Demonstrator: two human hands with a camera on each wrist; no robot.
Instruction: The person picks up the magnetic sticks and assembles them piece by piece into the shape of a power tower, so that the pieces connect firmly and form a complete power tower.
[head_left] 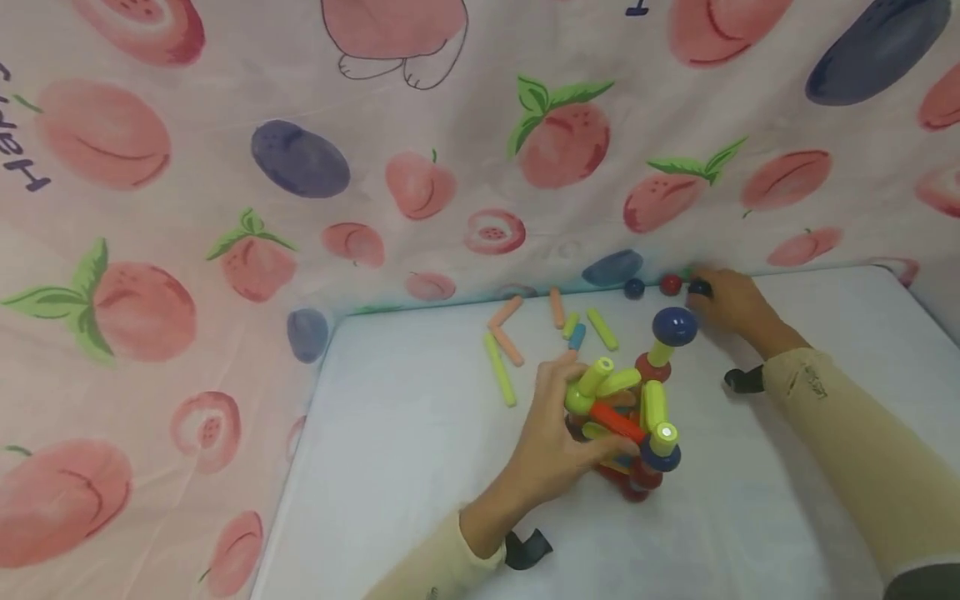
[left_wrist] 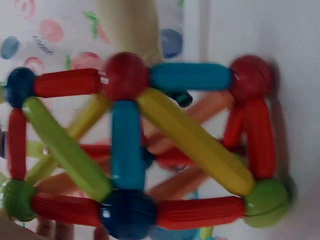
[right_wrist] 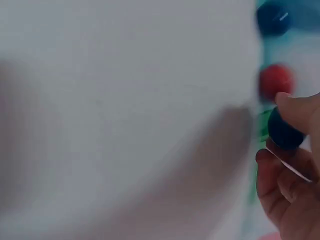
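Observation:
My left hand (head_left: 547, 437) grips the near left side of a tower of coloured rods and balls (head_left: 618, 422), its thumb along the front. In the left wrist view the tower's side shows red, blue, yellow and green rods (left_wrist: 128, 145) joined by red, blue and green balls. At one far corner a dark blue ball (head_left: 674, 326) tops an upright yellow-green rod. My right hand (head_left: 738, 310) is at the table's back edge, pinching a dark blue ball (right_wrist: 286, 130) between thumb and fingers. Beside it lie a red ball (head_left: 671, 285) and another blue ball (head_left: 634, 289).
Loose orange rods (head_left: 506, 311), yellow-green rods (head_left: 499, 371) and a short blue rod (head_left: 577, 337) lie behind and left of the tower. A fruit-print cloth (head_left: 450, 100) hangs along the back of the white table (head_left: 397, 450). Black straps (head_left: 527, 550) hang by both sleeves.

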